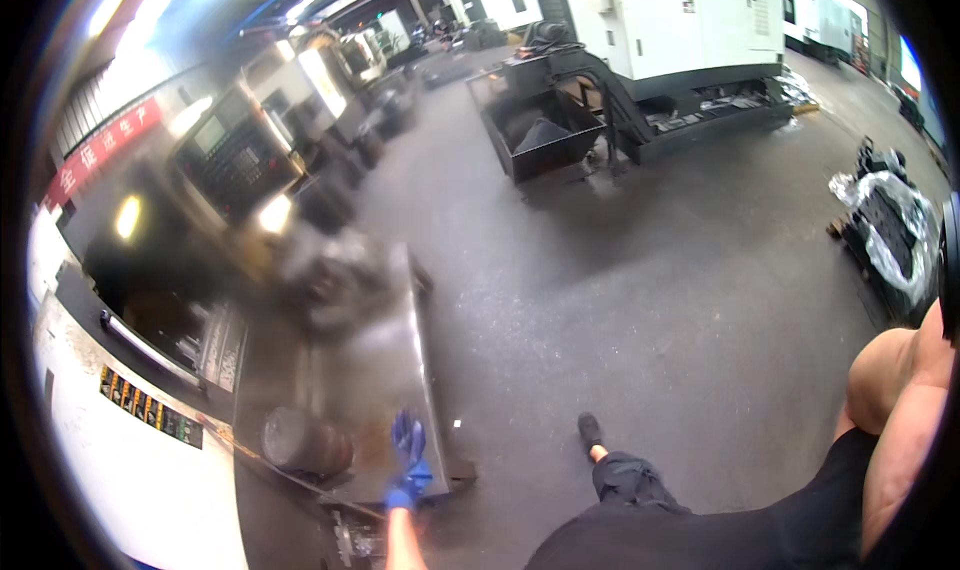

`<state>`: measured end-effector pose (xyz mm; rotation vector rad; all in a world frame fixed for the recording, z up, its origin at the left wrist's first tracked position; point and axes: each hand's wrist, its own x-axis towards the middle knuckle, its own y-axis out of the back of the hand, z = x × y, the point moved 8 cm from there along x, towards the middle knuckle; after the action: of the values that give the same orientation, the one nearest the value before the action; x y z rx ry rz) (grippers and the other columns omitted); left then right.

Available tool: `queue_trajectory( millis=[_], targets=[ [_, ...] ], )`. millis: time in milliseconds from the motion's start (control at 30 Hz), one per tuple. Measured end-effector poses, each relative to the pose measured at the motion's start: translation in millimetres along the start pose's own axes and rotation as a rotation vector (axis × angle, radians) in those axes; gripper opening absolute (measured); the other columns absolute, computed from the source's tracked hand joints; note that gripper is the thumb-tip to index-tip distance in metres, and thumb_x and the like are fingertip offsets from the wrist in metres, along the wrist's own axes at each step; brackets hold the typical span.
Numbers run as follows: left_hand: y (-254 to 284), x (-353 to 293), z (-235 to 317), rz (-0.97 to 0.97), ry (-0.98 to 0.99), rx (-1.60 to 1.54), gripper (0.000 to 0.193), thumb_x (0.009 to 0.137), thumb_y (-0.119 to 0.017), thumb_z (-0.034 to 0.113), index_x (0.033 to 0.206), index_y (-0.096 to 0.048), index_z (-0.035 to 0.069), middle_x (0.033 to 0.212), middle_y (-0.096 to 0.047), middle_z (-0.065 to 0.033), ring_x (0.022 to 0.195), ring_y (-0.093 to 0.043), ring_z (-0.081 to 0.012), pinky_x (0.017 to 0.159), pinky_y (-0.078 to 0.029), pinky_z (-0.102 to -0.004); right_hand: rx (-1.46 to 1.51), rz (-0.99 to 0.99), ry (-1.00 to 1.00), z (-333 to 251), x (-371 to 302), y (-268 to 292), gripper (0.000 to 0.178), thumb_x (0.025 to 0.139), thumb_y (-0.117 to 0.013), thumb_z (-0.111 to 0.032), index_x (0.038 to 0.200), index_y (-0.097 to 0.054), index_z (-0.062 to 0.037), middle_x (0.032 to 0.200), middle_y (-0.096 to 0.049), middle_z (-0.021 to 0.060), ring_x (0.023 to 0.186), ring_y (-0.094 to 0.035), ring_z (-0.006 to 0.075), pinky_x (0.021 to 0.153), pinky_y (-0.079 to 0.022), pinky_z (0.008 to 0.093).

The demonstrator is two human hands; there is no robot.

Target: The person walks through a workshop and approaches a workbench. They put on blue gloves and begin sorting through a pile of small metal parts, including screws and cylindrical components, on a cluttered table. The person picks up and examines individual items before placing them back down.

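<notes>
- Left hand (411,460) (blue-gloved): fingers extended, seemingly empty, over a metal surface (380,365), beside a dark cylinder (308,442).
- Right hand: out of view.
- Label strip (150,406) on white machine: illegibly small.
- Red banner (106,152): white characters.

I'm seeing a squat, dull grey cylinder (308,442) sitting at the near left part of the metal table (372,370), seemingly lying on its side; blur is softening its edges and hiding finer surface detail.
</notes>
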<state>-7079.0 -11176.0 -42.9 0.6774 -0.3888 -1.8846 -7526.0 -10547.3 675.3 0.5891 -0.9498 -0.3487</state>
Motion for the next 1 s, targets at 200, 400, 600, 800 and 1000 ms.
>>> queue_trajectory(
  millis=[200, 400, 600, 800, 1000],
  targets=[
    [-106, 59, 23, -0.379, -0.106, 1.129, 0.045, 0.096, -0.054, 0.039, 0.123, -0.074, 0.009, 0.128, -0.070, -0.0189, 0.115, -0.069, -0.0362, 0.098, -0.054, -0.0487, 0.034, 0.003, 0.008, 203, 4, -163, 0.055, 0.084, -0.082, -0.017, 0.132, -0.060, -0.0008, 0.117, -0.070, 0.0172, 0.109, -0.067, 0.0345, 0.095, -0.053, 0.0442],
    [-181, -10, 0, -0.541, 0.619, 0.795, 0.052, 0.100, -0.041, 0.043, 0.120, -0.073, 0.007, 0.124, -0.068, -0.0217, 0.114, -0.064, -0.0386, 0.098, -0.050, -0.0485, 0.123, 0.075, -0.048, 404, 10, -355, 0.052, 0.086, -0.081, -0.015, 0.131, -0.060, -0.0016, 0.117, -0.070, 0.0171, 0.109, -0.067, 0.0351, 0.096, -0.053, 0.0449],
    [-220, 180, 92, -0.512, 0.671, 0.622, 0.043, 0.098, -0.046, 0.037, 0.110, -0.074, 0.006, 0.111, -0.070, -0.0220, 0.098, -0.063, -0.0342, 0.087, -0.050, -0.0481, 0.133, 0.292, -0.346, 576, 21, -572, 0.049, 0.087, -0.080, -0.013, 0.131, -0.061, -0.0023, 0.116, -0.070, 0.0171, 0.109, -0.067, 0.0358, 0.096, -0.053, 0.0457],
    [-272, 502, 261, -0.608, 0.354, 0.623, 0.036, 0.097, -0.051, 0.031, 0.100, -0.075, 0.005, 0.098, -0.071, -0.0224, 0.082, -0.062, -0.0298, 0.076, -0.050, -0.0477, 0.598, -0.250, -1.641, 618, -231, -930, 0.025, 0.091, -0.074, -0.017, 0.110, -0.072, -0.0013, 0.107, -0.074, 0.0136, 0.096, -0.073, 0.0212, 0.088, -0.058, 0.0344],
    [-321, 890, 564, -0.342, -0.126, 0.495, 0.032, 0.095, -0.054, 0.027, 0.093, -0.075, 0.002, 0.086, -0.072, -0.0233, 0.070, -0.063, -0.0266, 0.067, -0.050, -0.0484, 0.209, -0.321, -1.864, 663, -290, -1022, 0.023, 0.090, -0.071, -0.018, 0.106, -0.073, -0.0027, 0.103, -0.076, 0.0131, 0.095, -0.074, 0.0258, 0.087, -0.058, 0.0371]
  ],
)
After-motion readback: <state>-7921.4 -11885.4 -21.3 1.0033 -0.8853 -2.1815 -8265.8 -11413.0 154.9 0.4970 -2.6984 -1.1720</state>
